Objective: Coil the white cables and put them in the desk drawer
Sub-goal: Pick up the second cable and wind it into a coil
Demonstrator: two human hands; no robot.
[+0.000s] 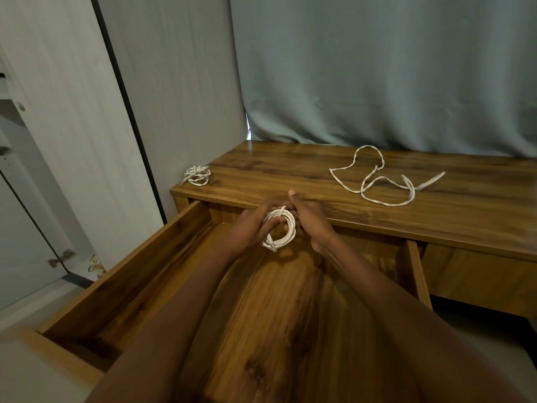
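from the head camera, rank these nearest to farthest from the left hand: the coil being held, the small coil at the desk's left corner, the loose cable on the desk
1. Held coil: touching the left hand, over the open drawer.
2. Small coil: on the desk's far left corner.
3. Loose cable: uncoiled, on the desk to the right.

- The only camera sits on my head and looks forward and down.
- It is wide-angle; my forearms and the open drawer (180, 274) fill the near part.
- Farther off it sees the table (290, 175) top and the curtain (377, 68) behind.
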